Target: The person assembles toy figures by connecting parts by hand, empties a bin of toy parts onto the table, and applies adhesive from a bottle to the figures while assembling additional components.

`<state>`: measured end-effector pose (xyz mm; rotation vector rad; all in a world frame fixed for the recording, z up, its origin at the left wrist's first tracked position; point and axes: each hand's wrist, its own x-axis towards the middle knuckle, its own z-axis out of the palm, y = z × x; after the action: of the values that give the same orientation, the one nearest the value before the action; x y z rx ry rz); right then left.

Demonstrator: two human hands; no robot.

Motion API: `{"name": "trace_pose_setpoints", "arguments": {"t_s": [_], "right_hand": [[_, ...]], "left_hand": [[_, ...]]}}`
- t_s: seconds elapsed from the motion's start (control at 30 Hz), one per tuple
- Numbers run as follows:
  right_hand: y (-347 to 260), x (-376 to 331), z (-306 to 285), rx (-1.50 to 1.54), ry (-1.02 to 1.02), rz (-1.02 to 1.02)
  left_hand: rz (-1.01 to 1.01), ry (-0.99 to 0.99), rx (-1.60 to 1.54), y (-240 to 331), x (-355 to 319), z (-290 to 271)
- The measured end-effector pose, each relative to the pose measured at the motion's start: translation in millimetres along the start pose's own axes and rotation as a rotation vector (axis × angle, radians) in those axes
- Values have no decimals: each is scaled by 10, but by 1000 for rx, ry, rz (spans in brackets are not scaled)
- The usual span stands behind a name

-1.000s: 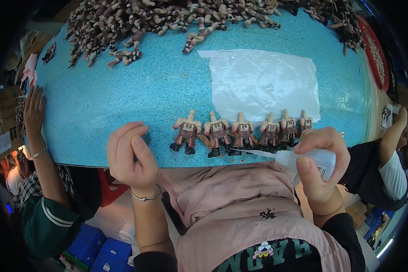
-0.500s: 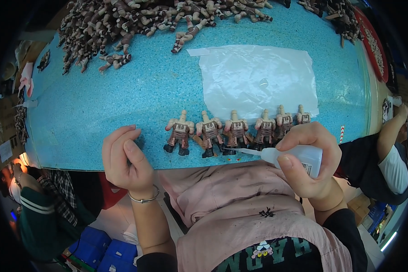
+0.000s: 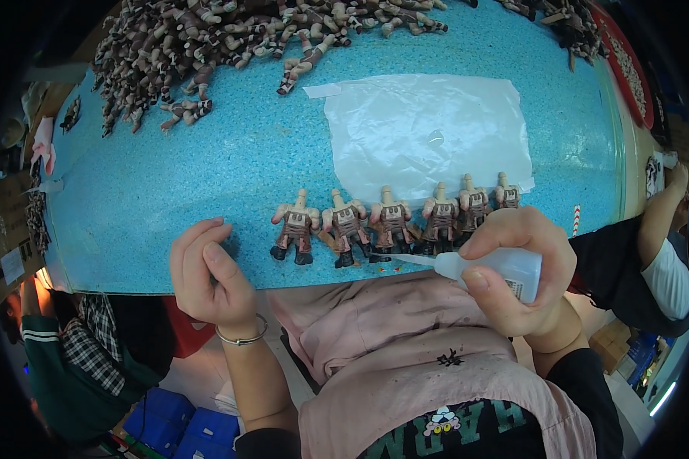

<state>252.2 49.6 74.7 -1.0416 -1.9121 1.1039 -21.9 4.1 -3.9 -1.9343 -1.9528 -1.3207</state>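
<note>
A row of several small headless figurines (image 3: 391, 216), brown and cream with dark boots, lies along the near edge of the blue tabletop (image 3: 184, 183). My right hand (image 3: 517, 268) grips a translucent white squeeze bottle (image 3: 505, 269) with a long thin nozzle. The nozzle points left, its tip close to the boots of the second and third figurines from the left; contact cannot be made out. Left of the row, my left hand (image 3: 213, 271) rests at the table edge with fingers loosely curled, holding nothing I can see. Nearest to it is the leftmost figurine (image 3: 295, 228).
A large heap of similar figurines (image 3: 199, 53) covers the far left. White plastic film (image 3: 429, 126) lies mid-table. At the far right are another pile (image 3: 574, 30) and a red tray (image 3: 639, 111) of small pale pieces. People sit at either side, one with a green sleeve (image 3: 50, 367).
The view has shifted slightly, so the table's contents appear a little further left. My right hand still holds the bottle, its nozzle staying near the figurines' boots. My left hand stays nearly still.
</note>
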Motion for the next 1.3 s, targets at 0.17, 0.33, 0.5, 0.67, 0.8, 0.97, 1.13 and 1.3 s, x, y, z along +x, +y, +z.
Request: {"name": "trace_pose_setpoints", "arguments": {"t_s": [0.17,0.33,0.5,0.67,0.8,0.97,1.13,1.3], "right_hand": [[-23,-138,-136,28,80,23],[18,-247,-224,78,142,76],[50,-227,-212,50,107,82],[54,-189,-196,34,103,104],[98,-187,-177,31,108,76],[105,-198,-186,37,96,79],[92,-199,-233,36,93,48],[62,-319,-407,69,131,74]], "left_hand": [[-4,-2,1,-1,-6,-2],[-9,-10,19,5,-13,6],[-30,-19,29,3,-14,8],[-29,-36,42,3,2,0],[-34,-35,56,-3,-7,-13],[-36,-35,56,13,-9,-3],[-49,-24,43,24,-2,4],[-43,-28,45,15,-20,4]]}}
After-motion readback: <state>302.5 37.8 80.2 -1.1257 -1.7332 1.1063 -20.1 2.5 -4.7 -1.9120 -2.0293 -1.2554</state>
